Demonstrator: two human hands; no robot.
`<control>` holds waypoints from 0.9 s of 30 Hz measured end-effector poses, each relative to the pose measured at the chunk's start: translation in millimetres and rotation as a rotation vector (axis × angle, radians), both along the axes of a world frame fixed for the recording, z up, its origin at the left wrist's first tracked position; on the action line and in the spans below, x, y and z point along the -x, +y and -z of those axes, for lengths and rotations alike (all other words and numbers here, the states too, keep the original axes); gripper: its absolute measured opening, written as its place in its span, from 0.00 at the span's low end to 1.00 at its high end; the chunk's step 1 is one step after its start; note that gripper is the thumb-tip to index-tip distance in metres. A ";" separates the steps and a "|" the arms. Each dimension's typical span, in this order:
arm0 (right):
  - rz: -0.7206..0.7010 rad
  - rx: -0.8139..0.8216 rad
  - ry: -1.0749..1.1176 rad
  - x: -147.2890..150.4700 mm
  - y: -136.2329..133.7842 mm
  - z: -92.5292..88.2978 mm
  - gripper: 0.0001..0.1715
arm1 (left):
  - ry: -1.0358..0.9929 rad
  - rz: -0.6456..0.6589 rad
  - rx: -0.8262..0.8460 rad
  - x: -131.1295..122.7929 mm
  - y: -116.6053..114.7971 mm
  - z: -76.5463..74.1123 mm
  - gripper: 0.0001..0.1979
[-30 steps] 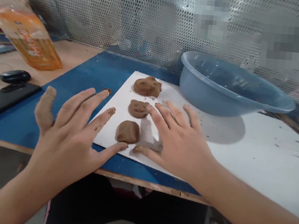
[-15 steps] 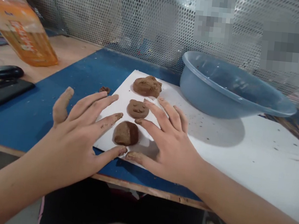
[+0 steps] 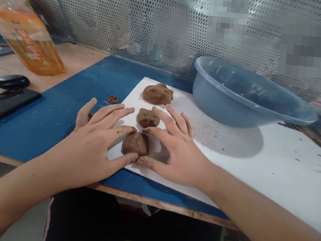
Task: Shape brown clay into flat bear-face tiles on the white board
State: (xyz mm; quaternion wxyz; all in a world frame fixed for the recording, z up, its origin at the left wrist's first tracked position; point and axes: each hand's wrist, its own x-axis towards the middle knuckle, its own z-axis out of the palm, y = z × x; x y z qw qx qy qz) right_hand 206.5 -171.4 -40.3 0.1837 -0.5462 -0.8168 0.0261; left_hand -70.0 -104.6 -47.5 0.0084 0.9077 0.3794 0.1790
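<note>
Three lumps of brown clay lie in a row on a white sheet [image 3: 202, 155]. My left hand [image 3: 96, 137] and my right hand [image 3: 177, 152] rest on the sheet, fingers spread, on either side of the nearest lump [image 3: 136, 143]. Their fingertips are at its edges, and I cannot tell if they press it. The middle lump [image 3: 148, 118] has small marks pressed into its top and sits just beyond my fingers. The farthest lump [image 3: 157, 93] is rough and untouched. A clay crumb [image 3: 113, 99] lies on the blue board [image 3: 58, 118]. Dried clay smears my fingertips.
A pale blue plastic basin [image 3: 245, 94] stands behind the sheet on the right. At the left are an orange plastic package [image 3: 26, 35] and a black object [image 3: 11, 82] on a black slab [image 3: 5, 105]. Perforated metal sheeting [image 3: 130, 19] rises behind the board.
Both hands have slid inward and closer together around the nearest lump. My left hand has moved right, partly onto the white sheet, and my right hand has drawn back toward me.
</note>
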 end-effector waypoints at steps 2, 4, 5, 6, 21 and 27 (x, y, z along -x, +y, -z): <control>-0.005 0.010 0.003 0.2 0.7 -0.1 0.39 | 0.010 -0.005 0.012 -0.1 0.5 -0.1 0.34; -0.017 0.010 0.004 0.2 1.7 0.0 0.40 | 0.027 -0.002 0.028 0.3 1.6 -0.5 0.36; -0.024 0.010 0.006 0.2 2.1 0.0 0.41 | 0.035 0.001 0.036 0.7 2.2 -0.7 0.36; -0.029 0.012 0.008 0.3 2.6 0.0 0.41 | 0.041 0.006 0.041 1.2 2.9 -0.9 0.36; -0.065 0.046 0.039 -0.7 6.0 -0.8 0.56 | 0.045 0.056 0.083 6.6 8.2 -5.1 0.40; -0.044 0.065 0.044 1.1 4.8 -1.9 0.57 | 0.022 0.025 0.109 3.3 11.0 -7.2 0.45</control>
